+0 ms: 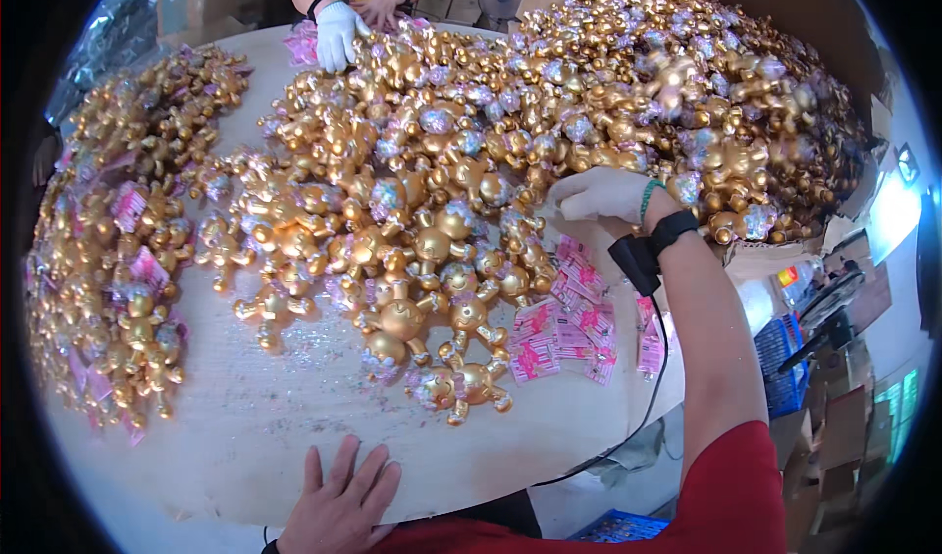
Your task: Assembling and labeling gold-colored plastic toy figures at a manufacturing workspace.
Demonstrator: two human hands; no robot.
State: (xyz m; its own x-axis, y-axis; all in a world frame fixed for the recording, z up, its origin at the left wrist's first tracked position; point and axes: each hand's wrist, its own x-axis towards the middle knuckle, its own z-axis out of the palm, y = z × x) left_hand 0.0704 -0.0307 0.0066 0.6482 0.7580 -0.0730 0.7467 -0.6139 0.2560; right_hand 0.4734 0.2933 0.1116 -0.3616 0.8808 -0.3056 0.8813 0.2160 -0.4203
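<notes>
My bare left hand (343, 500) lies flat on the pale tabletop (255, 456) near its front edge, fingers spread and holding nothing. On the right, my right hand (603, 197) wears a white glove and reaches in to the edge of a heap of shiny gold figurines (432, 245). Its fingers point left, slightly bent and apart, with nothing visible in them. Closest to me lies a single gold figurine (473, 382) with glittery, iridescent parts. Several pink printed cards (564, 333) lie loosely below my right hand.
A taller figurine heap (706, 112) fills the far right against cardboard. Another figurine pile (108, 279), mixed with pink cards, covers the left. Across the table, a person's gloved hand (339, 36) touches the heap. A black cable (655, 387) runs from my right wrist. Blue crates (782, 363) stand at right.
</notes>
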